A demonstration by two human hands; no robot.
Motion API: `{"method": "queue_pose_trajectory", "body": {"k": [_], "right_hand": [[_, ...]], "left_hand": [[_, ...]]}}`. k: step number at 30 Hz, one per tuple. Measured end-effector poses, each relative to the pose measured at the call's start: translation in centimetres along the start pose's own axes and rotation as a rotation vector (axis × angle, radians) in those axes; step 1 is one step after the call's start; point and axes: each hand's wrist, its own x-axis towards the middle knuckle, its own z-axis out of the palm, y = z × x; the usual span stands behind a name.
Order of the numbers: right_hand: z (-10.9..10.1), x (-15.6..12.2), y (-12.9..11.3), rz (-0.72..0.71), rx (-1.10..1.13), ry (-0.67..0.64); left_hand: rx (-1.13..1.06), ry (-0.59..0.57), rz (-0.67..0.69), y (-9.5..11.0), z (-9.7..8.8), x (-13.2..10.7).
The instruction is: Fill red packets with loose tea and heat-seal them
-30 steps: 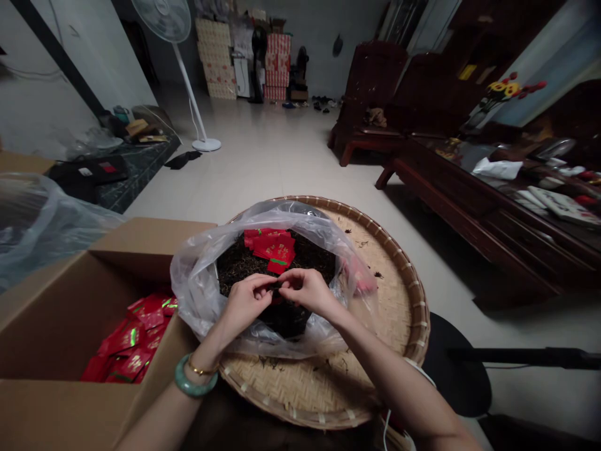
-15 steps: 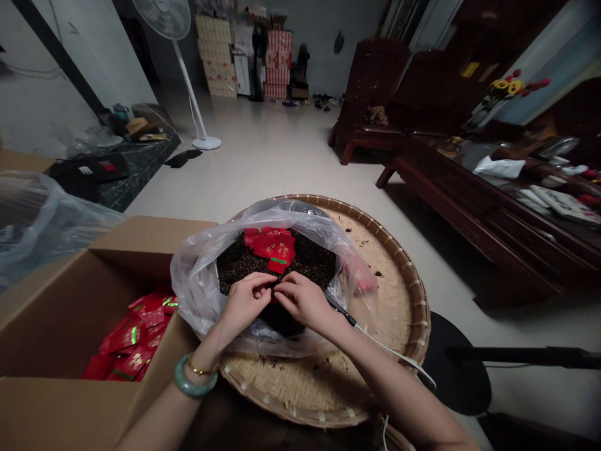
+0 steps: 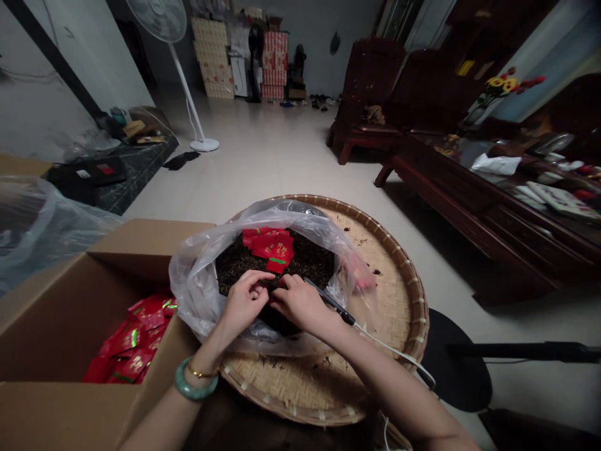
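head view: both hands have sunk since a second ago. the left hand (image 3: 244,300) and the right hand (image 3: 301,305) then met above the near lip of the plastic bag (image 3: 195,282). now they sit lower and further in, right over the loose tea leaves (image 3: 312,262) inside it. their fingers (image 3: 260,290) are pinched together, tip against tip, on a small red packet (image 3: 280,282). only a sliver of it shows between the two hands, just above the tea and near the pile of red packets (image 3: 272,245) lying on the leaves at the far side. whether the packet's mouth is open i cannot tell.

one new thing has come in: a black-tipped white cable (image 3: 335,307) that was not in sight a second ago now runs over the right wrist. its dark end reaches across the bag's rim towards the tea. the bag, the woven bamboo tray (image 3: 385,269) under it and the cardboard box (image 3: 56,313) to the left with its boxed red packets (image 3: 129,341) have not moved. the small shift in the room looks like the head turning. judged from this, the work on the packet is now down at the tea itself, with the same pinch kept and nothing let go.
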Motion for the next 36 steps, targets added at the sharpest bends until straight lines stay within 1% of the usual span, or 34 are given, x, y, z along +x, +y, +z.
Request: {"method": "queue_pose_trajectory", "body": {"k": [2, 4, 5, 7, 9, 10, 12, 14, 16, 18, 22, 23, 26, 28, 31, 34, 36], "right_hand": [[0.1, 0.3, 0.6, -0.015, 0.101, 0.011], [-0.3, 0.3, 1.3, -0.046, 0.252, 0.05], [-0.5, 0.2, 1.6, -0.063, 0.329, 0.075], [-1.2, -0.2, 2.0, -0.093, 0.474, 0.115], [-2.0, -0.6, 2.2, -0.113, 0.587, 0.146], [-2.3, -0.9, 2.2, -0.114, 0.62, 0.162], [-2.8, -1.3, 2.3, -0.099, 0.606, 0.178], [-3.1, -1.5, 2.5, -0.068, 0.497, 0.158], [-3.1, -1.6, 2.8, -0.044, 0.381, 0.118], [-2.9, -1.4, 3.0, -0.043, 0.325, 0.078], [-2.7, -1.3, 3.1, -0.088, 0.357, -0.003], [-2.9, -1.4, 3.1, -0.083, 0.368, 0.006], [-3.6, -1.8, 2.9, -0.026, 0.362, 0.098], [-4.0, -2.0, 3.0, -0.01, 0.337, 0.114], [-3.9, -1.8, 3.2, -0.051, 0.319, 0.056], [-3.5, -1.4, 3.5, -0.095, 0.354, 0.001], [-3.4, -1.4, 3.5, -0.088, 0.405, 0.02]], "left_hand": [[-0.009, -0.002, -0.015, -0.3, -0.4, 0.0], [-0.008, -0.041, -0.012, -0.7, -0.9, 0.0], [-0.018, -0.091, -0.009, -0.9, -1.2, 0.0], [-0.066, -0.238, -0.03, -1.1, -1.4, 0.1], [-0.108, -0.397, -0.113, -1.0, -1.3, 0.1], [-0.116, -0.454, -0.17, -0.9, -1.1, 0.1], [-0.122, -0.506, -0.279, -0.6, -0.5, -0.1], [-0.136, -0.488, -0.335, -0.3, 0.1, -0.2], [-0.15, -0.449, -0.335, -0.1, 0.6, -0.3], [-0.153, -0.429, -0.317, 0.1, 0.9, -0.4], [-0.143, -0.412, -0.334, 0.1, 1.3, -0.6], [-0.144, -0.402, -0.349, 0.0, 1.3, -0.6], [-0.16, -0.372, -0.394, 0.0, 1.5, -0.7], [-0.172, -0.362, -0.402, 0.0, 1.6, -0.7], [-0.187, -0.364, -0.387, 0.2, 1.7, -0.8], [-0.201, -0.357, -0.368, 0.3, 1.8, -1.0], [-0.21, -0.345, -0.37, 0.2, 1.8, -1.1]]}}
